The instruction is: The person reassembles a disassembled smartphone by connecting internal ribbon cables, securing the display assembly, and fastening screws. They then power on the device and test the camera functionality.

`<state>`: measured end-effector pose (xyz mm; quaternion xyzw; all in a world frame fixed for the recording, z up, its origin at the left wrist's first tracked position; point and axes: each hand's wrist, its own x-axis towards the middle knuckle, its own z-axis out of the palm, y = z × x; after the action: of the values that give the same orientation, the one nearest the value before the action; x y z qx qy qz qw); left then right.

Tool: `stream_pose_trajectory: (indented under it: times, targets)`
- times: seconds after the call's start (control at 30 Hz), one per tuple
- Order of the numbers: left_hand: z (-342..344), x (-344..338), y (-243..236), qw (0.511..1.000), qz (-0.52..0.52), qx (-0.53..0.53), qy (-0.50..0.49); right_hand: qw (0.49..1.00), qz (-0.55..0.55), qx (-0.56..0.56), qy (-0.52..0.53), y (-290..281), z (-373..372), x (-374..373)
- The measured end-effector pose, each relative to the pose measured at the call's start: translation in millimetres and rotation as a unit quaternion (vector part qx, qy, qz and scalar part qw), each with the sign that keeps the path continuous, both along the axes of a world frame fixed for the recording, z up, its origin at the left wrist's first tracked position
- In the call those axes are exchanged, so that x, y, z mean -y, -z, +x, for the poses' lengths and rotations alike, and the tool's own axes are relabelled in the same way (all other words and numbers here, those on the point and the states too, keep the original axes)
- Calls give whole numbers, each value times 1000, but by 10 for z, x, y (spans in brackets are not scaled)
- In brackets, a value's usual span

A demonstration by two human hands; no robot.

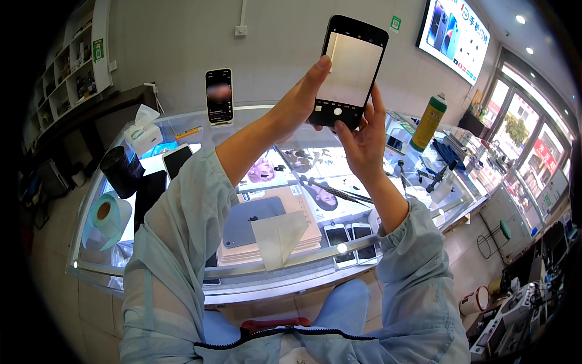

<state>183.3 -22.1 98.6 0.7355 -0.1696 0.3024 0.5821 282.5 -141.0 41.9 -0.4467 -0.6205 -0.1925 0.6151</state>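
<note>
Up in front of me I hold a black smartphone (pixel 350 70) upright, its camera screen showing a pale, plain picture. My left hand (pixel 306 91) grips its left edge, thumb along the side and the other fingers hidden behind. On the lower right, my right hand (pixel 364 138) clasps the same phone, its thumb at the bottom edge just below the round shutter button and its fingers round the right side. Beyond my left forearm, another phone (pixel 219 97) with a lit screen leans on a small stand on the glass counter (pixel 276 267).
Under my arms lie a grey tablet (pixel 251 219), a white cloth (pixel 280 238), white phones (pixel 341 246) and tweezers (pixel 336 192). To the left are a tape roll (pixel 109 215), a black cup (pixel 120 171) and a tissue pack (pixel 143 132). A yellow-green spray can (pixel 428 123) stands right.
</note>
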Motion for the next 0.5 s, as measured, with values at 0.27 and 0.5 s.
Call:
stream_pose_trajectory:
  times: [0.27, 0.5]
  targets:
    - [-4, -13, -5, 1000, 8, -10, 9, 1000, 2, 1, 1, -6, -1, -3]
    - [-2, 12, 7, 1000, -3, -4, 12, 1000, 1, -1, 3, 10, 25, 3]
